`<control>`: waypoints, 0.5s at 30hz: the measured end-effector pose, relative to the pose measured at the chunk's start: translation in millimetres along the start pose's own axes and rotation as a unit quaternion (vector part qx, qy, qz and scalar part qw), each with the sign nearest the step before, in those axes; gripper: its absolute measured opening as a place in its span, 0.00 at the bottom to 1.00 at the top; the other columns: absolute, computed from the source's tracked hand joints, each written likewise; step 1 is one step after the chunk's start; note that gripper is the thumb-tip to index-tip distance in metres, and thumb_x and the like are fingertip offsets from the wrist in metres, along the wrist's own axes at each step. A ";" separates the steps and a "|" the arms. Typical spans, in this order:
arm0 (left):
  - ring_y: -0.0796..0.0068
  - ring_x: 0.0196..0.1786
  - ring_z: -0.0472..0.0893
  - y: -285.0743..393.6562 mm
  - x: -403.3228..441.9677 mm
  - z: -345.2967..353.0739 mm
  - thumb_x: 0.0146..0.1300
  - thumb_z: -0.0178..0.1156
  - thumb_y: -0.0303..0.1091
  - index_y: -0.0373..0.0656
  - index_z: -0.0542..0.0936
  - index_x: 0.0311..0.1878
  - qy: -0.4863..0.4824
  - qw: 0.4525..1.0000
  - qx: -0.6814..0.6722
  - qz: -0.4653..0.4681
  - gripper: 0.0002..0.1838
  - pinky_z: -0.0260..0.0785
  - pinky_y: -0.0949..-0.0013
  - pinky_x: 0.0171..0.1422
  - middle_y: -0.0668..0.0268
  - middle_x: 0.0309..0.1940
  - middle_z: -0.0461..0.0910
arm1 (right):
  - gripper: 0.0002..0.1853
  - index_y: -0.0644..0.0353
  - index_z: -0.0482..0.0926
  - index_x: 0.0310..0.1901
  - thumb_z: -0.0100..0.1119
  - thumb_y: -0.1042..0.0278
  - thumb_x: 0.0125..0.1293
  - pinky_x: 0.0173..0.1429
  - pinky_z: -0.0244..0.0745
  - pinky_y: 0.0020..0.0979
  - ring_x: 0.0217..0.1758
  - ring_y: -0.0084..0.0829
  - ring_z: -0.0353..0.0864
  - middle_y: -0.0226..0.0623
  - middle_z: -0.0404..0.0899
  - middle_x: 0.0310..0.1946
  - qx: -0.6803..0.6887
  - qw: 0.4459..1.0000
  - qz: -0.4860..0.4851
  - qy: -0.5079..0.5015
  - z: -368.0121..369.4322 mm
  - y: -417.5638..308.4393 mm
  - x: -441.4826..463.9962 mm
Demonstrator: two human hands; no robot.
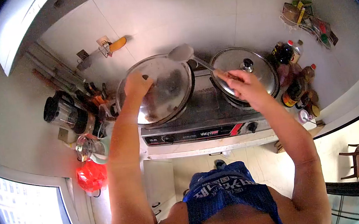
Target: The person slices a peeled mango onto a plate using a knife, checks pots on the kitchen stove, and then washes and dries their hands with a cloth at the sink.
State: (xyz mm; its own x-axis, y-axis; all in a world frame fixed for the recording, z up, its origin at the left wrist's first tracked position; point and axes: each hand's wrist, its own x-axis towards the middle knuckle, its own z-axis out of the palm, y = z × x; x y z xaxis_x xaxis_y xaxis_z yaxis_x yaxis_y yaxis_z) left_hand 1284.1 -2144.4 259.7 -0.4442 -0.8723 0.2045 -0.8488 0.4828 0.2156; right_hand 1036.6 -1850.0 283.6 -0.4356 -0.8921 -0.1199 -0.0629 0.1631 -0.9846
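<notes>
My left hand (138,85) is closed at the dark knob of a large round metal lid (168,84), which covers a wide pan on the left burner. In my right hand (247,85) is a wok spatula (181,53), gripped by its wooden handle. Its broad metal head points up and left, over the far rim of the large lid. Below that hand, on the right burner, stands a smaller pot with a shiny lid (254,66) and a black-topped knob. Whatever is inside either pot is hidden.
A gas stove (207,104) carries both pots, with control knobs along its front. Bottles (294,92) and jars crowd its right side. To the left stand a blender (67,113), knives and a red bag (91,175). A yellow-handled tool (117,44) hangs on the wall.
</notes>
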 end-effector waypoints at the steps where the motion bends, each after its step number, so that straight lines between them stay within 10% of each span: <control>1: 0.51 0.53 0.81 3.3 -3.3 0.2 0.51 0.63 0.51 0.38 0.82 0.49 0.004 1.000 0.001 -0.001 0.28 0.74 0.53 0.58 0.48 0.49 0.82 | 0.25 0.61 0.73 0.62 0.63 0.63 0.65 0.31 0.64 0.19 0.30 0.16 0.67 0.25 0.73 0.36 0.020 1.000 0.008 -0.010 8.6 2.1 6.5; 9: 0.47 0.60 0.75 4.0 -8.7 11.4 0.57 0.64 0.50 0.39 0.72 0.62 -0.014 0.998 0.027 -0.050 0.33 0.71 0.53 0.63 0.46 0.59 0.72 | 0.30 0.61 0.68 0.64 0.66 0.66 0.61 0.40 0.72 0.27 0.39 0.24 0.75 0.35 0.77 0.44 0.020 0.995 -0.094 -0.019 89.2 55.8 87.5; 15: 0.48 0.64 0.69 11.6 -54.9 0.0 0.57 0.67 0.43 0.39 0.71 0.61 0.141 0.987 -0.071 -0.027 0.32 0.68 0.53 0.64 0.49 0.61 0.67 | 0.26 0.62 0.72 0.58 0.65 0.61 0.61 0.51 0.75 0.40 0.46 0.43 0.80 0.47 0.78 0.49 -0.271 0.953 -0.135 -0.028 131.2 25.1 88.9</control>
State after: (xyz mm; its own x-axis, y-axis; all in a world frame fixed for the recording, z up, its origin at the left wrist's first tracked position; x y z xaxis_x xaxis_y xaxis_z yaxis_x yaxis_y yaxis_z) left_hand 1298.7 -2090.9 251.0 -0.2846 -0.8507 0.4419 -0.8120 0.4589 0.3606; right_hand 1114.1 -1980.5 231.5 -0.2906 -0.9509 0.1067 -0.6272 0.1051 -0.7717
